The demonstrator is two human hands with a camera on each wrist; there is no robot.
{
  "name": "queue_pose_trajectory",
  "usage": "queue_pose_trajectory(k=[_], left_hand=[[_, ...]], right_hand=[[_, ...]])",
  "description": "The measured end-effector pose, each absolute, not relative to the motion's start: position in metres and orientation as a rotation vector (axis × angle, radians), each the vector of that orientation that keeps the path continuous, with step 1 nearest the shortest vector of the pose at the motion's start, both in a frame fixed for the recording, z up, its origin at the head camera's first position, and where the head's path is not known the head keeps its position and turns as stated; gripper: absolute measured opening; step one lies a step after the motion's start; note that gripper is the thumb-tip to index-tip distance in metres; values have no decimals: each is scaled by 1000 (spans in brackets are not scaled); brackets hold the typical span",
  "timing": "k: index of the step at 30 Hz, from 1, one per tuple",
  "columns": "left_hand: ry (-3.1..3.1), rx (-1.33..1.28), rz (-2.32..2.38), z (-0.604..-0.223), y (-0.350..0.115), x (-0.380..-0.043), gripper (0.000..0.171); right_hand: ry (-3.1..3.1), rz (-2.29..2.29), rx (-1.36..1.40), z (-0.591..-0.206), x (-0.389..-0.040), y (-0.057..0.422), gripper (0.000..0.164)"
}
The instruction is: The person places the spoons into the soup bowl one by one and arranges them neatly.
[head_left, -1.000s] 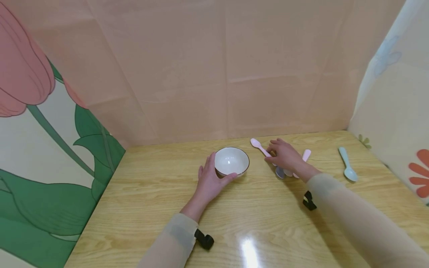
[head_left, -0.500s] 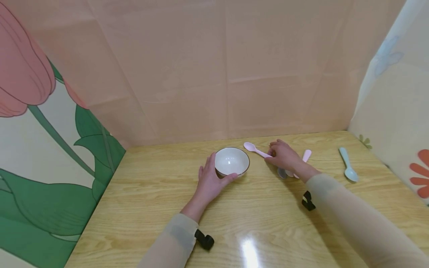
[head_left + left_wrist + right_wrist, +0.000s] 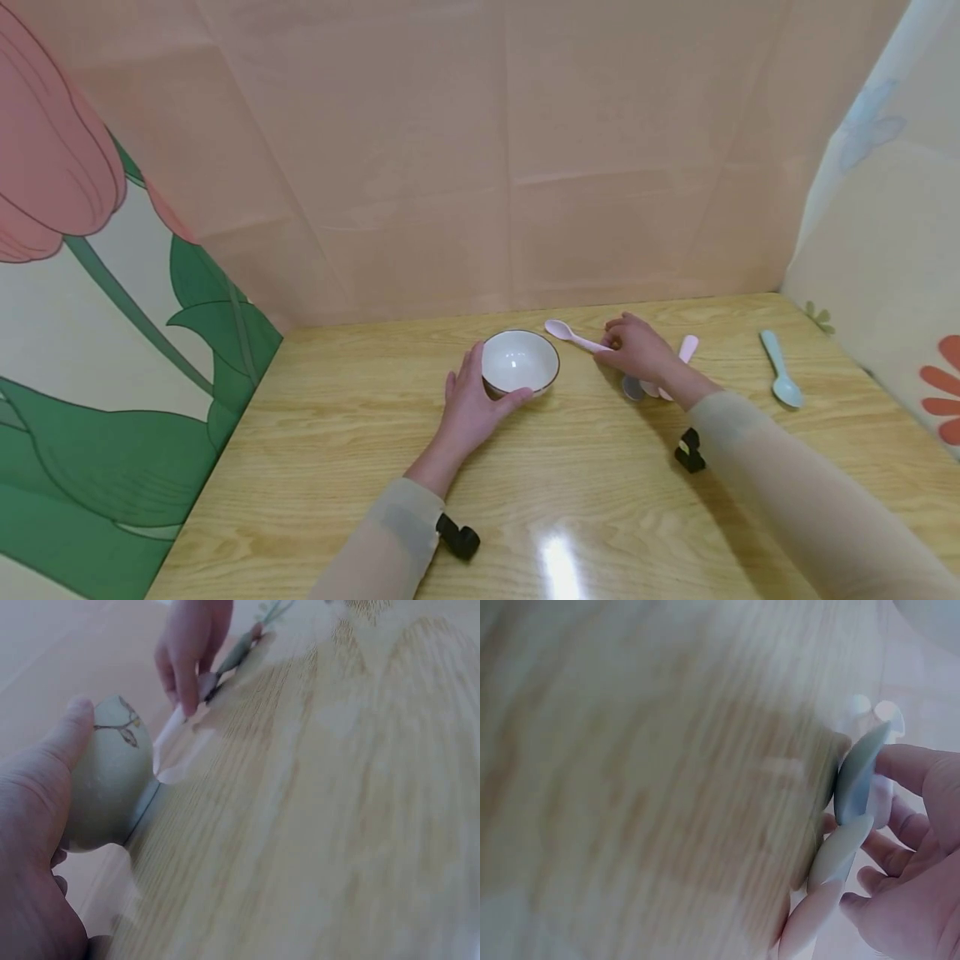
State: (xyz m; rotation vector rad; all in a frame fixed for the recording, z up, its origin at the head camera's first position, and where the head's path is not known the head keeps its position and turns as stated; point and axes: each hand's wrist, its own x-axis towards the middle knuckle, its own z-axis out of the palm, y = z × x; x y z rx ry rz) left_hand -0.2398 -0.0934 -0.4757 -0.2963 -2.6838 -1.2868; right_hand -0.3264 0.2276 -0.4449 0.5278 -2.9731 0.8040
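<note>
A white bowl [image 3: 520, 360] with a dark rim stands upright on the table. My left hand [image 3: 468, 408] holds its near left side, thumb at the front and fingers round the left. In the left wrist view the bowl [image 3: 112, 787] shows a painted twig. To the right, my right hand [image 3: 637, 350] pinches the handle of a pink spoon [image 3: 558, 329], whose head points left toward the bowl. Under and beside that hand lie a grey spoon [image 3: 632, 387], a pale spoon [image 3: 841, 851] and another pink spoon [image 3: 687, 348], partly hidden by the hand and wrist.
A light blue-green spoon [image 3: 783, 383] lies apart at the right of the wooden table [image 3: 337, 425]. A pink cloth backdrop [image 3: 390, 167] rises behind the table's far edge, with patterned panels on both sides.
The pinched pink spoon has swung, its head moving left and slightly nearer, closer to the bowl. My right hand has shifted slightly; the left hand and bowl stay put.
</note>
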Motion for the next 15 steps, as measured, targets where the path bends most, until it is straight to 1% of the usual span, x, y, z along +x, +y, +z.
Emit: queue_pose_trajectory(k=[12, 15], left_hand=[[-2671, -298, -1307, -475, -93, -238, 116], [-2671, -297, -1306, -476, -93, -239, 116]], right_hand=[[-2895, 1016, 449, -442, -322, 231, 18], [-2881, 1062, 424, -443, -322, 232, 21]])
